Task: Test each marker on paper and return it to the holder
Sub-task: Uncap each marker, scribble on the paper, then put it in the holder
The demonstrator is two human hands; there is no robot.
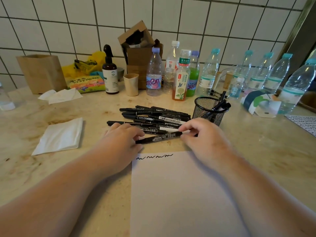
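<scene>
One marker (169, 119) in the pile in front of me reads "WHITEBOARD" on its white barrel. Another marker (171, 124) just below it reads "TWIN MARKER". A clear bottle (153, 72) behind them has a blue label reading "nten". The amber tea bottle (181, 77) carries a green neck label in Chinese, "东方树叶". The other labels are too small or blurred for me to read.

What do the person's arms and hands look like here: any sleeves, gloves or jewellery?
Both forearms are bare right to the frame edge, with no sleeves in view. The left hand and right hand wear no gloves, and no rings, watch or bracelets show.
</scene>
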